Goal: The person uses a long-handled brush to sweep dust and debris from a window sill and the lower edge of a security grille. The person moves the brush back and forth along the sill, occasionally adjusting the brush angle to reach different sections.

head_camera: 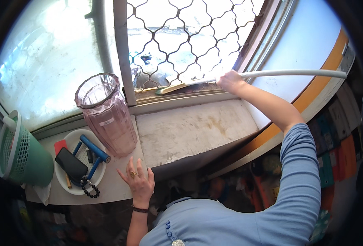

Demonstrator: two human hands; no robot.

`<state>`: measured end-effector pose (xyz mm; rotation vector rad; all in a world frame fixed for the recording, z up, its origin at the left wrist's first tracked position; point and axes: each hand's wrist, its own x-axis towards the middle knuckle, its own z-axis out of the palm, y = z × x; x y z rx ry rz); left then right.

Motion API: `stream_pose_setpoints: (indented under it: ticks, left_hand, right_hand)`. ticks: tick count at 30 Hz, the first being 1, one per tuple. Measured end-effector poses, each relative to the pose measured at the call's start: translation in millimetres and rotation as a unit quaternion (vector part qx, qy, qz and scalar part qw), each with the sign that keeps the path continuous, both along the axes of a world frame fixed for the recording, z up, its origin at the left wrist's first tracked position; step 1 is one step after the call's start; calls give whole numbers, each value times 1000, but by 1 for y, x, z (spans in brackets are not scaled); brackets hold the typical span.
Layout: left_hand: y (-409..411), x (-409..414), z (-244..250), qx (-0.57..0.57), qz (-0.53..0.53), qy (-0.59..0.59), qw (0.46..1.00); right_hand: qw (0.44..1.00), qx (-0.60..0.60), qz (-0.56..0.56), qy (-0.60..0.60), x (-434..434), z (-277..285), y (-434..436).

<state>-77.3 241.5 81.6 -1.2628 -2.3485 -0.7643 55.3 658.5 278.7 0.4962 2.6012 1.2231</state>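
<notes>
My right hand (230,82) grips the pale handle of a long-handled brush (292,73) near its head. The brush head, with green bristles at its tip, lies low against the window track (147,97), below a metal lattice grille (187,38). The rest of the handle reaches out to the right, past my forearm. My left hand (139,184) wears a ring and a dark bracelet; it rests on the edge of the white tabletop (116,192) with its fingers spread and holds nothing. Just beyond its fingertips stands a tall pink ribbed glass vase (113,129).
Left of the vase is a white oval basket (103,175) holding a black phone (71,165), a blue-handled tool (95,149) and black beads (90,189). A green perforated bin (30,156) stands at the far left. A stained white sill (193,129) lies below the window.
</notes>
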Motion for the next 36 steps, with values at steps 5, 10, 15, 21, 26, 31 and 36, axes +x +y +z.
stream_pose_setpoints:
  ticks: [5,10,15,21,26,31,36]
  left_hand:
    - [-1,2,-2,6,0,-5,1000]
    - [-2,2,-1,5,-12,-7,1000]
    - [-3,1,-1,7,-18,5,1000]
    - [-1,0,0,10,-21,-4,1000]
    - [-2,2,-2,10,-14,-12,1000]
    - [-3,2,-1,1,-8,-19,1000]
    - [-2,1,-2,2,-3,-11,1000]
  right_hand:
    - [998,55,-22,34,19,25,-7]
    - [997,21,-23,68,16,46,-61]
    - [996,-40,10,78,-23,44,-94]
    - [995,-99,4,17,-72,21,-105]
    - [989,-145,-23,-1,-51,-7,-78]
    - [982,-161,-102,-19,-6,-14,-49]
    - [990,-100,-97,-20,27,-6,-21]
